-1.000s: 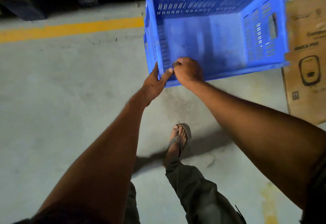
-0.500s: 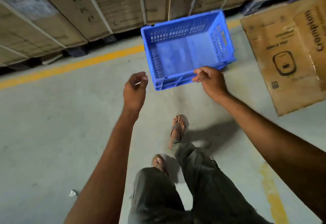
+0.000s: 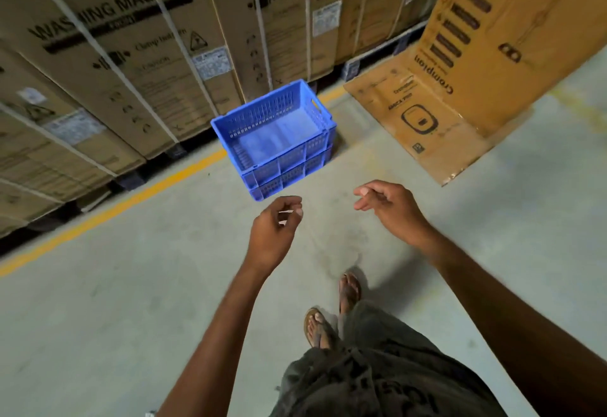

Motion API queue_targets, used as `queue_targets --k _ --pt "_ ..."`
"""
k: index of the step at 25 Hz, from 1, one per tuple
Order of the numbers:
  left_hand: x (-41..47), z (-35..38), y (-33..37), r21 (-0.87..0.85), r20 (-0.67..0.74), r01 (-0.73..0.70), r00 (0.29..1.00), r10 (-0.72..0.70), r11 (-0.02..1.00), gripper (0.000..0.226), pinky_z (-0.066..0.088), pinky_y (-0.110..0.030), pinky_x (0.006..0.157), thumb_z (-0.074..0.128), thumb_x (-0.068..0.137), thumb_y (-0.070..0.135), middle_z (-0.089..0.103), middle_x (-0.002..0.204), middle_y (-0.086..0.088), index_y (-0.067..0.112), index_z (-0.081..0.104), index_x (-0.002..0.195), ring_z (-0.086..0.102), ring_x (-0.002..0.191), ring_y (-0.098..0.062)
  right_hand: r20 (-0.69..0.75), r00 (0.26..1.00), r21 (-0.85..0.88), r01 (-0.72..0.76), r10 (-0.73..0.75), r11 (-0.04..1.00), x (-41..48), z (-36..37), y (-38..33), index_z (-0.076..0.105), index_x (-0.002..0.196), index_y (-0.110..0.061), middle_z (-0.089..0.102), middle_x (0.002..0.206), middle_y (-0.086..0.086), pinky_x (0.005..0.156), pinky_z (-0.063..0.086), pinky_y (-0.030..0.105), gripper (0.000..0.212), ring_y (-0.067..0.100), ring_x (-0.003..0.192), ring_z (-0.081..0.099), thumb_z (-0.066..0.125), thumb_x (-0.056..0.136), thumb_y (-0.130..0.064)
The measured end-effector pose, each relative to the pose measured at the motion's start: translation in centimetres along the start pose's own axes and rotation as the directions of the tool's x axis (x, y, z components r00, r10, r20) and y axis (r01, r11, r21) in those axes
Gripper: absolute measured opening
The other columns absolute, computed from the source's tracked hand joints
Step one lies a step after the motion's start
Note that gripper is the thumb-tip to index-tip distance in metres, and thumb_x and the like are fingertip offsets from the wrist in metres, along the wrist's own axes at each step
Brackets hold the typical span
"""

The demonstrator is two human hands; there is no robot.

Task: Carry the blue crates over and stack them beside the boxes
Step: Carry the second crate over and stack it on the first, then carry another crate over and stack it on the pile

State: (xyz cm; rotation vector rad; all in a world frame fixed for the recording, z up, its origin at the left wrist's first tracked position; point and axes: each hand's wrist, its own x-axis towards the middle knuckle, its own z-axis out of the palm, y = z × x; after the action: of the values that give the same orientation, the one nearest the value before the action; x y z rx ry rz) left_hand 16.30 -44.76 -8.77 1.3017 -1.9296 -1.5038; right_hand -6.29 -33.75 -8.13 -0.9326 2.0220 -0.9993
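Stack of blue crates point(image 3: 279, 144) sitting on concrete floor point(image 3: 98, 301), nested one in another; looks like 3 tiers by the rims on the near wall, tho exact count hard to tell. Top one empty, slotted walls, handle cutout on far-right side. Parked just in front of the row of washing machine boxes point(image 3: 131, 55) (at least 4 strapped cartons in view, on dark pallets), straddling the yellow line point(image 3: 131, 199) painted on the floor. Off to the right, 1 flattened brown carton point(image 3: 427, 114) propped open, near the stack but not touching.

Two hands, both free. Left hand point(image 3: 272, 236) hanging in air just short of the stack's near corner, fingers curled loosely inward, gripping nothing. Right hand point(image 3: 391, 206) out to the right, well clear of the crates, fingers half-bent & relaxed, thumb forward, also holding nothing.

Two feet in sandals point(image 3: 331, 311) below, dark trousers point(image 3: 377, 367) at btm edge. Small pale scrap at very btm, too little showing to ID.
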Motion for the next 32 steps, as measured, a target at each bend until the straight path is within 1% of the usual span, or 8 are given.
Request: queue_targets --k 3,8,11,13,16,19,23,32 --pt "-2.9 3.2 2.3 0.041 0.079 -0.044 0.996 0.041 0.998 0.015 0.054 -0.021 0.082 0.065 0.098 0.021 0.074 0.105 0.014 0.023 0.071 0.112 0.069 0.089 -0.002 -0.101 0.994 0.034 -0.032 0.035 0.999 -6.0 -4.0 2.2 0.073 0.1 -0.018 0.078 0.081 -0.001 0.07 0.046 0.011 0.019 0.0 0.077 0.072 0.055 0.103 -0.021" --pt "-6.9 12.4 7.5 0.027 0.227 -0.167 0.961 0.156 0.986 0.017 0.055 -0.027 0.086 0.064 0.098 0.02 0.074 0.104 0.014 0.029 0.07 0.112 0.068 0.096 -0.003 -0.277 0.96 -0.003 -0.053 0.051 0.999 -15.9 -11.7 7.1 0.072 0.103 -0.025 0.076 0.082 -0.014 0.085 0.053 0.025 0.018 -0.004 0.085 0.07 0.054 0.103 -0.028" --pt "-10.7 20.5 10.5 0.112 0.367 -0.335 0.889 0.274 0.935 0.021 0.053 -0.029 0.085 0.062 0.099 0.025 0.071 0.109 0.018 0.031 0.066 0.119 0.066 0.099 0.003 -0.397 0.913 0.016 -0.098 0.097 0.995 -22.9 -16.8 10.7 0.07 0.108 -0.03 0.076 0.086 -0.017 0.087 0.054 0.03 0.016 -0.001 0.089 0.07 0.056 0.103 -0.035" --pt "-14.3 27.3 12.3 0.196 0.484 -0.541 0.779 0.399 0.818 0.028 0.051 -0.028 0.087 0.061 0.099 0.029 0.067 0.119 0.019 0.033 0.061 0.127 0.062 0.107 0.002 -0.509 0.852 -0.06 -0.175 0.12 0.983 -29.1 -20.8 14.4 0.069 0.111 -0.034 0.075 0.091 -0.018 0.084 0.052 0.029 0.017 0.0 0.089 0.067 0.057 0.101 -0.041" --pt "-20.2 38.0 14.3 0.291 0.657 -0.856 0.503 0.561 0.427 0.04 0.044 -0.034 0.096 0.061 0.098 0.032 0.062 0.132 0.011 0.029 0.055 0.138 0.056 0.12 -0.012 -0.62 0.777 -0.242 -0.321 0.108 0.916 -38.5 -26.1 20.8 0.066 0.12 -0.037 0.071 0.104 -0.018 0.082 0.046 0.025 0.023 0.006 0.094 0.061 0.054 0.101 -0.043" --pt "-27.4 48.6 16.3 0.211 0.773 -0.959 0.282 0.568 0.189 0.045 0.044 -0.037 0.096 0.061 0.096 0.035 0.062 0.134 0.008 0.026 0.055 0.139 0.055 0.123 -0.018 -0.694 0.699 -0.209 -0.425 0.173 0.881 -48.3 -31.1 27.9 0.064 0.126 -0.035 0.069 0.109 -0.018 0.085 0.046 0.026 0.027 0.008 0.106 0.059 0.055 0.101 -0.042" --pt "-35.7 60.8 19.0 0.061 0.844 -0.994 0.1 0.526 0.092 0.045 0.043 -0.037 0.093 0.061 0.095 0.039 0.062 0.132 0.008 0.027 0.056 0.138 0.058 0.121 -0.019 -0.774 0.557 -0.062 -0.538 0.299 0.841 -58.9 -37.3 34.7 0.059 0.13 -0.038 0.066 0.113 -0.022 0.087 0.042 0.022 0.03 0.005 0.113 0.053 0.053 0.101 -0.045" --pt "-46.0 87.8 26.9 -0.309 0.866 -0.95 -0.262 0.425 0.044 0.045 0.046 -0.038 0.099 0.058 0.097 0.04 0.063 0.134 0.01 0.031 0.054 0.14 0.058 0.122 -0.016 -0.831 0.265 0.258 -0.596 0.49 0.761 -69.3 -50.9 47.0 0.058 0.131 -0.038 0.066 0.114 -0.022 0.091 0.048 0.028 0.032 0.006 0.112 0.054 0.054 0.101 -0.046"
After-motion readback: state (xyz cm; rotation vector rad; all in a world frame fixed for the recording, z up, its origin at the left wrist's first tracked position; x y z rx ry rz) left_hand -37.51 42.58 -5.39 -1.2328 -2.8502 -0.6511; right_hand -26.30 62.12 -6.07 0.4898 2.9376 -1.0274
